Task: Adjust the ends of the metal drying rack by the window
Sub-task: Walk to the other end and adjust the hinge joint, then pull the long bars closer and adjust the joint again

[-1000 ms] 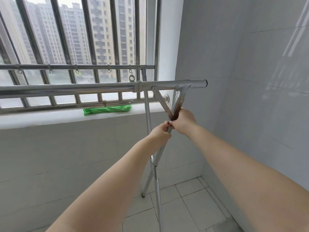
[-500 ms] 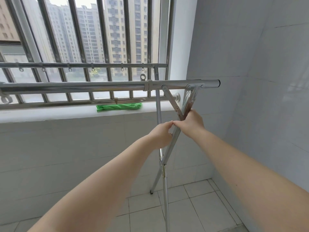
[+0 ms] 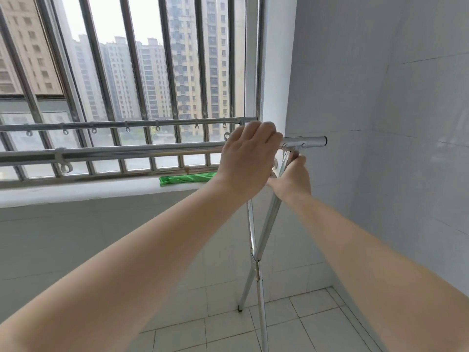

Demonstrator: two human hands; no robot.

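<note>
A shiny metal drying rack (image 3: 132, 153) runs along the barred window, with two horizontal rails and crossed legs (image 3: 256, 252) at its right end. My left hand (image 3: 247, 158) is wrapped over the near top rail, just left of the end joint (image 3: 303, 143). My right hand (image 3: 291, 180) grips the upper part of the slanted leg right below that joint. The brace under the joint is hidden behind both hands.
A green cloth (image 3: 186, 178) lies on the white windowsill (image 3: 76, 193). A white tiled wall (image 3: 393, 148) stands close on the right of the rack's end. The tiled floor (image 3: 304, 326) lies below, where the legs stand.
My left hand has risen from the brace on the leg to the top rail and closed over it. My right hand has stayed on the leg. The view has shifted up and closer.
</note>
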